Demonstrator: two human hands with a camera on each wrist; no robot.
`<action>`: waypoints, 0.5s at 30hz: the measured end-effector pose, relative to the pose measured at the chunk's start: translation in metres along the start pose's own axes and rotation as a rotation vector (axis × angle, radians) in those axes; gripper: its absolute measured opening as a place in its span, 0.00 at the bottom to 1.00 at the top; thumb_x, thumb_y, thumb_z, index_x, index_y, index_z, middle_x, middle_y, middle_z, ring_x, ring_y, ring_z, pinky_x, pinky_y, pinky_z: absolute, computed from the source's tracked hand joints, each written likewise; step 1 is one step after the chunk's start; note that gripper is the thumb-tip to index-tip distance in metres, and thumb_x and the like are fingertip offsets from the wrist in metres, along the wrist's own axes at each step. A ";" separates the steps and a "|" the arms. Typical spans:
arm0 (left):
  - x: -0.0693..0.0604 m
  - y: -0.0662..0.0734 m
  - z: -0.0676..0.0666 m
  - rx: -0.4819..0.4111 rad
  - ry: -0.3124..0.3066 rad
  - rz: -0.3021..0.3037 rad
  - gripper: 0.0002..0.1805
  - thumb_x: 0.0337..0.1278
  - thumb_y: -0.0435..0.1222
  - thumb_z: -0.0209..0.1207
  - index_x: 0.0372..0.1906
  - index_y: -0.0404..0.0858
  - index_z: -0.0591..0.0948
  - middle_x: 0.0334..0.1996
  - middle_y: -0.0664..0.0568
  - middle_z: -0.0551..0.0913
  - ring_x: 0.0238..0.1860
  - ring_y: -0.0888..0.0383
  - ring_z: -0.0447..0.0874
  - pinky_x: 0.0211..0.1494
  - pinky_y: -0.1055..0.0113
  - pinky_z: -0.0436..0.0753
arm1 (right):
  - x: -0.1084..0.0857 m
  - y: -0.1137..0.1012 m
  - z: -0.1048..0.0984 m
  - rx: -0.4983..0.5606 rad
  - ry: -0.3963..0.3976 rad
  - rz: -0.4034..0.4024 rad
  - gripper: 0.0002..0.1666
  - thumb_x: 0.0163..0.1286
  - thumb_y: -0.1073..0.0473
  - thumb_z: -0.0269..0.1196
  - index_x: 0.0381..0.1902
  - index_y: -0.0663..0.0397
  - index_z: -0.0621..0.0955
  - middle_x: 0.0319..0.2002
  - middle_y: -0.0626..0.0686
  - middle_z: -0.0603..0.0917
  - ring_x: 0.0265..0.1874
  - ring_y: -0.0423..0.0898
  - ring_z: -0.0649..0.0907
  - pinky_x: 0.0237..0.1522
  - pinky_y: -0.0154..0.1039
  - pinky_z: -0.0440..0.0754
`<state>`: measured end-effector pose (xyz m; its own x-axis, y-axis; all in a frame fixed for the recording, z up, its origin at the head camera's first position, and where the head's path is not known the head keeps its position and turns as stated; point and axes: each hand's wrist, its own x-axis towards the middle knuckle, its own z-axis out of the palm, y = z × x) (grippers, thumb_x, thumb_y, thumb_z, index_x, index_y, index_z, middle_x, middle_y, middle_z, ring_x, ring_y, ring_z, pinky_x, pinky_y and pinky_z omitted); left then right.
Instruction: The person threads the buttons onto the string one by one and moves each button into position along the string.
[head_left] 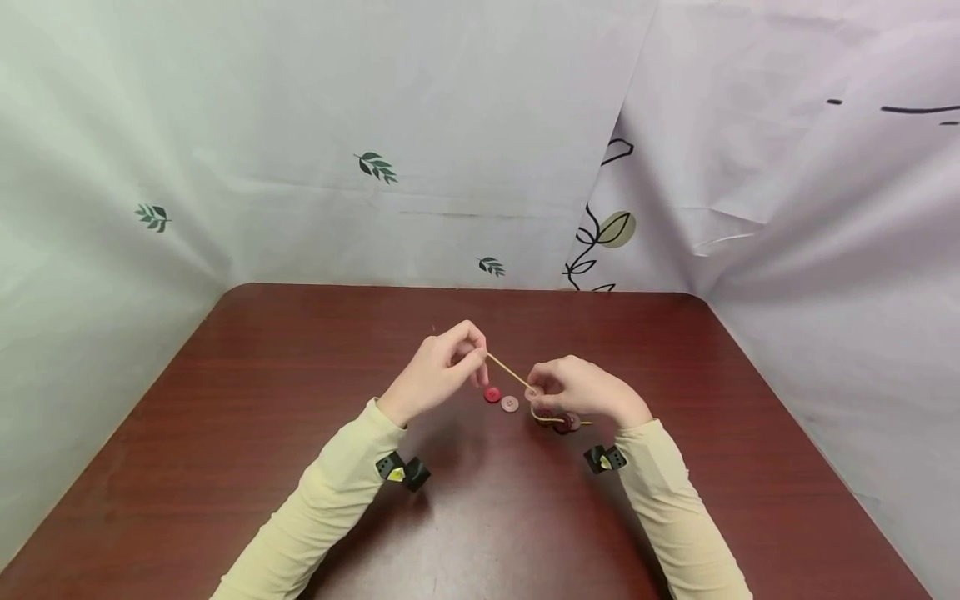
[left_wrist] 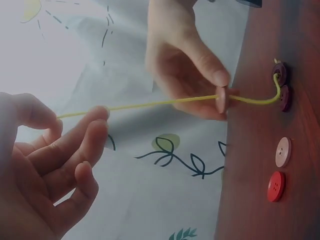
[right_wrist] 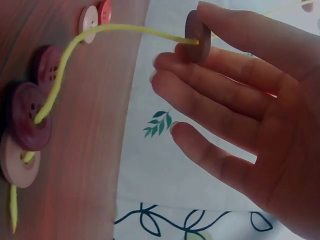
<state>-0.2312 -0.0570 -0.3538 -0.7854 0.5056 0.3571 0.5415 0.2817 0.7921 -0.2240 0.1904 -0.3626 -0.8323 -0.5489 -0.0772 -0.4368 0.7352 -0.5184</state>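
Behind everything we see a pale cloth (head_left: pixel 450 108) printed with leaves, then a reddish-brown table (head_left: pixel 262 375). Above it, the left hand (head_left: pixel 437 368) pinches a yellow cord (head_left: pixel 510 372) between thumb and forefinger; the right hand (head_left: pixel 585 387) pinches a pink button (left_wrist: pixel 223 101) — the cord passes through it, drawn straight toward the left hand. On the table we find the cord threaded through a dark purple button (right_wrist: pixel 27 112) and a paler button (right_wrist: pixel 19 164), with another purple button (right_wrist: pixel 48 71) just beside. A pale pink button (head_left: pixel 510 404) and a red button (head_left: pixel 492 394) lie nearby.
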 end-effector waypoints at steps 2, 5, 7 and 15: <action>0.000 0.000 -0.001 0.002 0.014 0.009 0.03 0.67 0.33 0.51 0.35 0.43 0.73 0.19 0.55 0.83 0.24 0.54 0.82 0.34 0.66 0.76 | 0.000 0.003 0.001 0.054 -0.044 0.021 0.03 0.66 0.57 0.63 0.35 0.49 0.82 0.22 0.52 0.83 0.13 0.49 0.78 0.20 0.34 0.74; 0.000 0.000 -0.003 0.007 0.039 0.020 0.05 0.67 0.33 0.51 0.34 0.44 0.72 0.17 0.56 0.80 0.21 0.57 0.78 0.31 0.68 0.75 | 0.000 0.006 0.002 0.118 -0.103 0.050 0.03 0.67 0.58 0.62 0.34 0.49 0.81 0.22 0.59 0.83 0.15 0.58 0.78 0.18 0.35 0.73; 0.000 0.000 -0.003 -0.002 0.053 0.025 0.05 0.66 0.32 0.51 0.34 0.44 0.72 0.15 0.55 0.78 0.20 0.56 0.77 0.30 0.69 0.73 | 0.000 0.008 0.003 0.131 -0.123 0.056 0.02 0.67 0.59 0.62 0.33 0.49 0.81 0.22 0.61 0.83 0.15 0.60 0.78 0.17 0.35 0.73; -0.001 0.003 -0.005 -0.037 0.079 0.040 0.05 0.65 0.31 0.51 0.33 0.42 0.72 0.14 0.52 0.77 0.20 0.52 0.75 0.28 0.70 0.70 | 0.002 0.015 0.006 0.109 -0.154 0.049 0.02 0.66 0.60 0.63 0.32 0.49 0.81 0.22 0.57 0.84 0.14 0.53 0.79 0.19 0.34 0.74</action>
<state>-0.2305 -0.0606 -0.3497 -0.7855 0.4493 0.4257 0.5626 0.2317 0.7936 -0.2303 0.1984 -0.3758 -0.7860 -0.5738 -0.2299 -0.3502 0.7199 -0.5992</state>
